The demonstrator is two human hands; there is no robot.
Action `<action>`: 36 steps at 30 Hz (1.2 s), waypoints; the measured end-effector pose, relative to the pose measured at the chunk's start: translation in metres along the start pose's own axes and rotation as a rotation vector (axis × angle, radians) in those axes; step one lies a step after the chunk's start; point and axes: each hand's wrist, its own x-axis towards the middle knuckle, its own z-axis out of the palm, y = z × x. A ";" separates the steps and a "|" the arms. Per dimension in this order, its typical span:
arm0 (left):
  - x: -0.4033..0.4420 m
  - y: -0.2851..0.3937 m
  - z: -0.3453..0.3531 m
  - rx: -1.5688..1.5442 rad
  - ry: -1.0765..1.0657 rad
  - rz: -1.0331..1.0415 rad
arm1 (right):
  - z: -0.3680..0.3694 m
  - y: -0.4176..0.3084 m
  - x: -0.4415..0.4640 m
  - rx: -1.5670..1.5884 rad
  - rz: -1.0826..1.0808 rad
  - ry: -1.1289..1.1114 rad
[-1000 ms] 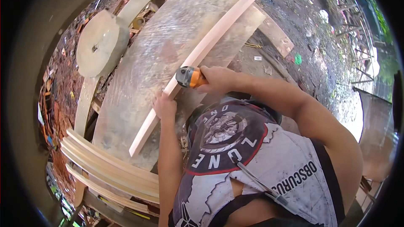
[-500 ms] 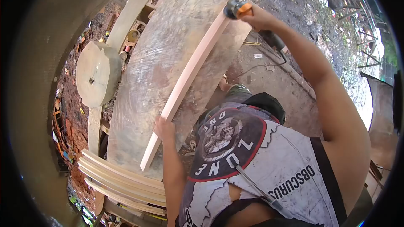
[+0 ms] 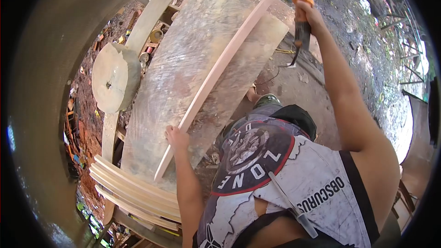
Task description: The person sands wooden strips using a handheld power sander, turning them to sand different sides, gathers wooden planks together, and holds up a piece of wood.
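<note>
A long pale wooden strip (image 3: 213,76) lies diagonally across the worn tabletop (image 3: 161,73). Near its lower end, my left hand (image 3: 177,138) is closed around the strip. My right hand (image 3: 311,16) grips an orange and black power tool (image 3: 302,18) by its body, raised beyond the strip's far end and off the wood. The tool's round head points to the upper left, and its cord hangs below the handle.
Several curved wooden strips (image 3: 133,193) are stacked at the lower left. A round wood slab (image 3: 110,78) rests left of the tabletop on a long plank (image 3: 149,23). A yellow loop (image 3: 285,51) lies beyond the tabletop's right edge.
My right hand has carried the tool up along the strip and then off its far end to the right. My left hand has moved to a lower part of the strip.
</note>
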 end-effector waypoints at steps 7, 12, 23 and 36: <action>0.057 -0.006 -0.028 -0.252 -0.394 -0.355 | 0.038 0.050 -0.099 0.224 0.103 -0.097; 0.051 -0.011 0.005 -0.319 0.084 0.006 | 0.091 0.055 -0.142 -0.269 0.084 -0.170; 0.039 -0.020 0.006 -0.369 0.103 0.228 | 0.229 0.046 -0.215 -0.812 -0.095 -0.616; 0.086 0.038 0.018 -0.245 0.167 -0.637 | 0.227 0.056 -0.160 -0.870 -0.189 -0.734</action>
